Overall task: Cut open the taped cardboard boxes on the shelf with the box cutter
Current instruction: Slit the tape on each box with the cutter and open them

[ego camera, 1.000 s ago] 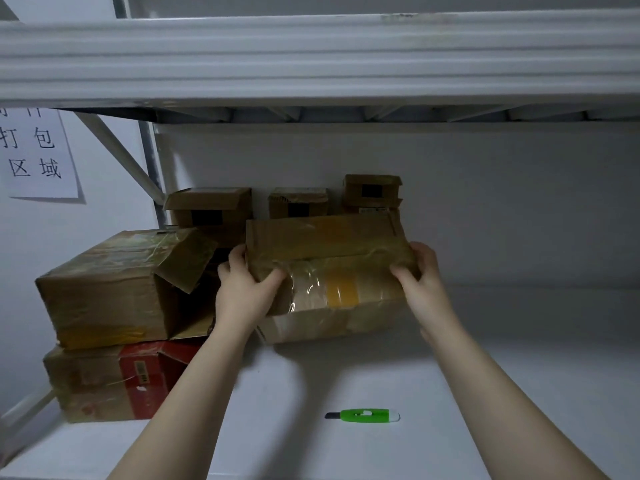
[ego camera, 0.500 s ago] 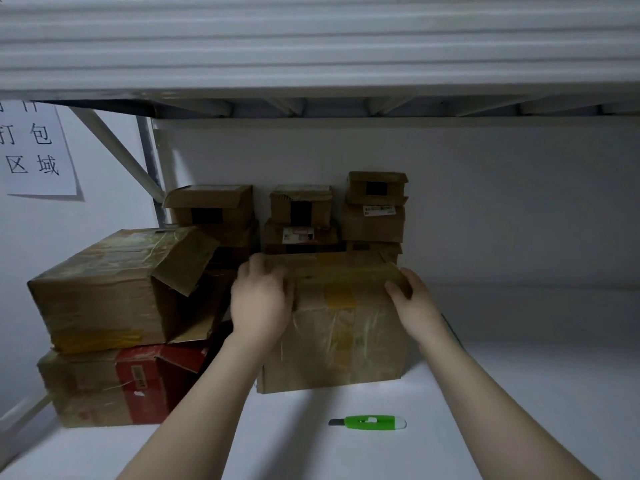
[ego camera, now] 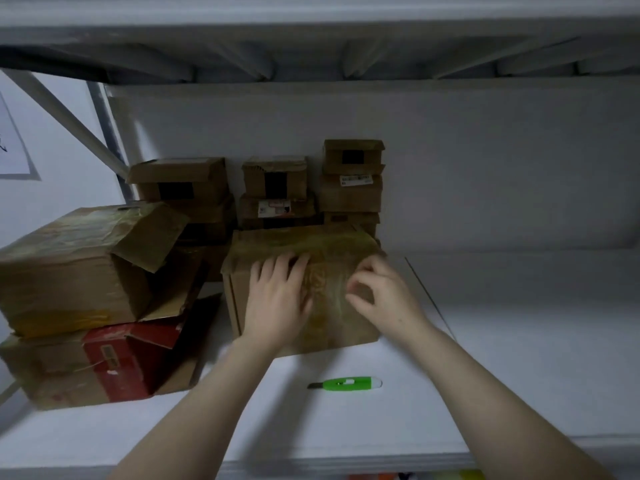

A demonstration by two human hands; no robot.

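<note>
A brown cardboard box [ego camera: 329, 317] wrapped in clear tape stands on the white shelf [ego camera: 502, 375], tape running down its front face. My left hand [ego camera: 277, 303] lies flat on the box's front and top edge, fingers straight. My right hand [ego camera: 384, 299] touches the taped face on the right, its fingers bent and its thumb close to the fingertips, with nothing plainly held. The green box cutter [ego camera: 346, 383] lies on the shelf just in front of the box, blade end pointing left, with neither hand on it.
At the left, an opened cardboard box [ego camera: 69, 265] with a raised flap sits on a torn red-and-brown box [ego camera: 128, 362]. Several small boxes [ego camera: 273, 188] are stacked against the back wall. The upper shelf [ego camera: 311, 22] hangs low overhead. Bare shelf stretches to the right.
The box was held up by both sides and tilted; it has come down and now stands on the shelf. Both hands have moved from its sides onto its front face.
</note>
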